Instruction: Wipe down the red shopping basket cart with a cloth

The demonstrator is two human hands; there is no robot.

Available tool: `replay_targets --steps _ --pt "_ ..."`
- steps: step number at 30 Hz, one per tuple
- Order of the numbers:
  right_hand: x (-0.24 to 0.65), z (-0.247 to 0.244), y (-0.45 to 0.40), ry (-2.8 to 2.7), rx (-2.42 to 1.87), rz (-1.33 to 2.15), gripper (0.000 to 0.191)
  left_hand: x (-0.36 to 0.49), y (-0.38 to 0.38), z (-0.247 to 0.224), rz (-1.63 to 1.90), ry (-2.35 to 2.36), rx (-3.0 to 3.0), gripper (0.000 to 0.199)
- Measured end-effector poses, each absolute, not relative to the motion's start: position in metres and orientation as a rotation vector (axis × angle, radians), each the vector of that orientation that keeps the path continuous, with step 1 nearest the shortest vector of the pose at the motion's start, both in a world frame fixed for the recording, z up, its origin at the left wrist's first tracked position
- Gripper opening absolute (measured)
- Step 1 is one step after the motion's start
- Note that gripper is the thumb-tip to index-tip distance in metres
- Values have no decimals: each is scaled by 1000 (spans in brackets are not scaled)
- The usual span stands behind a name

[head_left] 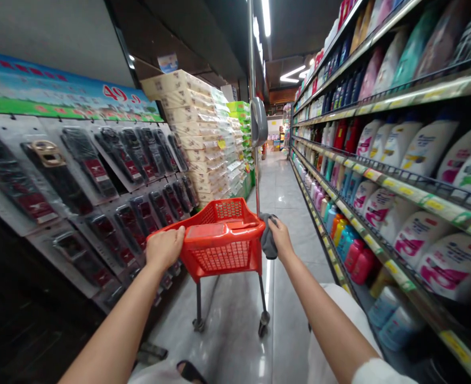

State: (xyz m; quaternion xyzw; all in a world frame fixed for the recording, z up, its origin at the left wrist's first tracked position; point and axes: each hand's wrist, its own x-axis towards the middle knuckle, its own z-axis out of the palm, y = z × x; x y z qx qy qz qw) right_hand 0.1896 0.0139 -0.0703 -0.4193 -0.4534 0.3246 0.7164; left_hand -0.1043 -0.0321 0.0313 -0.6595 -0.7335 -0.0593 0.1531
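A red plastic shopping cart (223, 256) on wheeled legs stands in front of me in the aisle. My left hand (165, 248) is wrapped round the left end of its rear rim. At the right corner, my right hand (279, 237) has its fingers closed on a dark grey cloth (268, 234), which lies against the cart. A tall metal pole (255, 178) with a grey plastic piece (258, 121) rises from the cart's right side. Inside the basket is something red, too indistinct to name.
Shelves of bottles (423, 154) line the right side closely. Packaged belts (87, 160) hang on the left, with stacked tissue packs (195, 128) beyond. The tiled floor (277, 186) runs ahead between them.
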Motion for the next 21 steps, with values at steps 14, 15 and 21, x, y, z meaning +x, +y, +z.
replay_targets --steps 14,15,21 --pt "162 -58 9 -1024 -1194 281 27 -55 -36 25 -254 -2069 -1838 71" --pt "151 -57 5 -1099 -1205 250 26 -48 -36 25 -261 -2082 -1830 71" --pt "83 -63 -30 -1395 -1104 147 36 -26 -35 28 -226 -2101 -1885 76"
